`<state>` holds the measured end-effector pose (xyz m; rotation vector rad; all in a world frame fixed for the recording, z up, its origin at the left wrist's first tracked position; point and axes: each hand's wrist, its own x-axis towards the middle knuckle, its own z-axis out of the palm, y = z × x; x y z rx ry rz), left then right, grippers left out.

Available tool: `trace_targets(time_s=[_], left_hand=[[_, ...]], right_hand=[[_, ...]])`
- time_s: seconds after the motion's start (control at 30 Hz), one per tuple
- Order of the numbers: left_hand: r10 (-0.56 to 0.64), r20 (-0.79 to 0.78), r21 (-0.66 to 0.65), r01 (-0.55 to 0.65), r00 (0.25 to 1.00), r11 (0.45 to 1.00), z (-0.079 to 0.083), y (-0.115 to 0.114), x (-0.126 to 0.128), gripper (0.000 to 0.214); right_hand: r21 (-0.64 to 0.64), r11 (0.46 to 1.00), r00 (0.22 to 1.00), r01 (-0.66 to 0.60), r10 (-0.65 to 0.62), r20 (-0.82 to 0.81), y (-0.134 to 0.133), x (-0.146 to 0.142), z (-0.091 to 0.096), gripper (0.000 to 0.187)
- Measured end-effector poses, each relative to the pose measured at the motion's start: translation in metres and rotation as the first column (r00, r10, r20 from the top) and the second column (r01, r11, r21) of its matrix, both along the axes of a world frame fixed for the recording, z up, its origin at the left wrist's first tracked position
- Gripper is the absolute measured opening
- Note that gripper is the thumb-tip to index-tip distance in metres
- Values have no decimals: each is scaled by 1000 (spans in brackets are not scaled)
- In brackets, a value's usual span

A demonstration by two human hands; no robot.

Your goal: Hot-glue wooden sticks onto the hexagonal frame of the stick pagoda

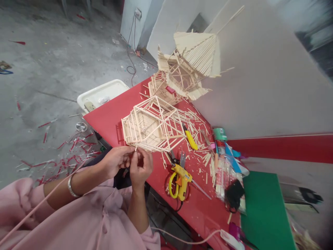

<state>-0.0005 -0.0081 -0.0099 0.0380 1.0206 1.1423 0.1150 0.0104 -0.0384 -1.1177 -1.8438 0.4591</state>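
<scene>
A lantern-like frame of thin wooden sticks lies on the red table, its inner panel covered with closely set sticks. At its near edge, my left hand and my right hand meet with fingertips pinched together. A short wooden stick shows its tip between them, close to the frame; the rest of it is hidden by the fingers. To the right of my hands lies a yellow glue gun, with scissors just beyond it.
Loose sticks and a yellow cutter lie on the red table. Behind stands a taller stick model against the wall. Packets crowd the right side. A white tray sits beyond the left edge.
</scene>
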Motion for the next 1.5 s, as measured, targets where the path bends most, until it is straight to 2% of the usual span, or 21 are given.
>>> trace_targets(time_s=[0.27,0.87,1.13,1.5], left_hand=[[-8,-15,-11,8,1000,1000,2,1,1,18],[-21,-44,-24,20,999,1000,7,2,-1,18],[-10,-32,-13,9,999,1000,5,1,0,18],[-10,-26,-21,9,1000,1000,8,0,-1,18]], right_hand=[[46,999,999,-19,21,-38,1,-1,3,15],[43,999,1000,5,-5,-14,1,-1,1,15],[33,999,1000,10,-10,-2,0,-1,0,15],[34,999,999,-11,13,-47,1,-1,1,16]])
